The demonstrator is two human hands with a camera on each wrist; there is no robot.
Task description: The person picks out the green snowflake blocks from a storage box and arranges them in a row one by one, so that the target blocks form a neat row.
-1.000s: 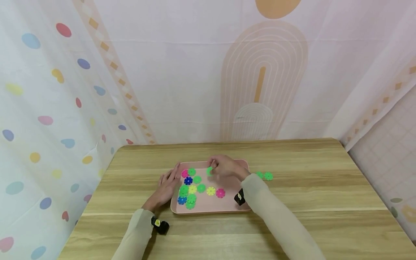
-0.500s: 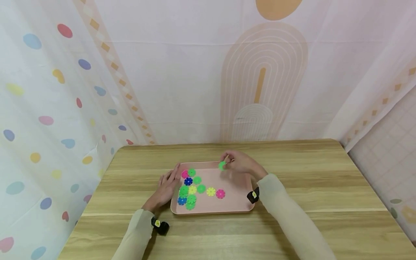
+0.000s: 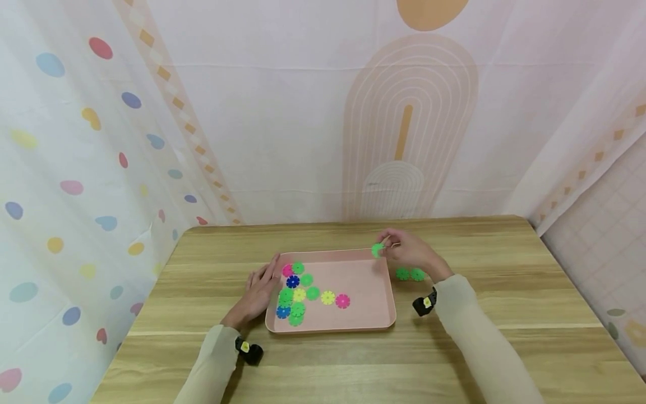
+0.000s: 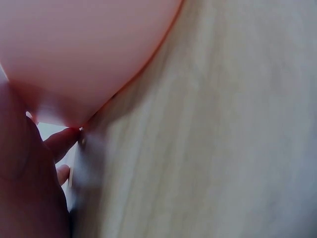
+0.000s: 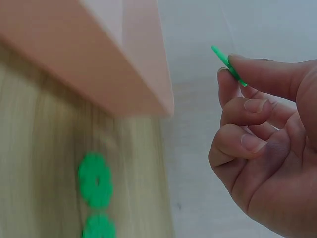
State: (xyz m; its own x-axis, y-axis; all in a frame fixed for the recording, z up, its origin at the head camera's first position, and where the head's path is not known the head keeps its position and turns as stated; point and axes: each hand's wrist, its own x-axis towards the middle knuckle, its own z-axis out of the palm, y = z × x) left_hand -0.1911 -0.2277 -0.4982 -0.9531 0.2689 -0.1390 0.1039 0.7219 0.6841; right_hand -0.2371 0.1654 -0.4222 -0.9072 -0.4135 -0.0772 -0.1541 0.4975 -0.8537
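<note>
My right hand point(image 3: 411, 249) pinches a green snowflake disc point(image 3: 377, 250) between thumb and index finger, above the tray's far right corner. The right wrist view shows this green disc point(image 5: 229, 65) nearly edge-on, the other fingers curled below it. The pink tray point(image 3: 365, 283) holds several snowflake discs in green, yellow, pink and blue, mostly in its left half. Along the tray's left side rests my left hand point(image 3: 257, 294), fingers extended. One fingertip touches the tray's outer wall point(image 4: 94, 44) in the left wrist view.
Two green discs point(image 3: 410, 274) lie side by side on the wooden table point(image 3: 504, 292), right of the tray. Behind the table hangs a patterned curtain point(image 3: 282, 140). Each wrist wears a small black camera, such as the right wrist's camera point(image 3: 424, 303).
My right hand has carried the green disc rightward across the tray to its far right corner. Two green discs on the table show again beside the arm. The left hand has stayed put.
</note>
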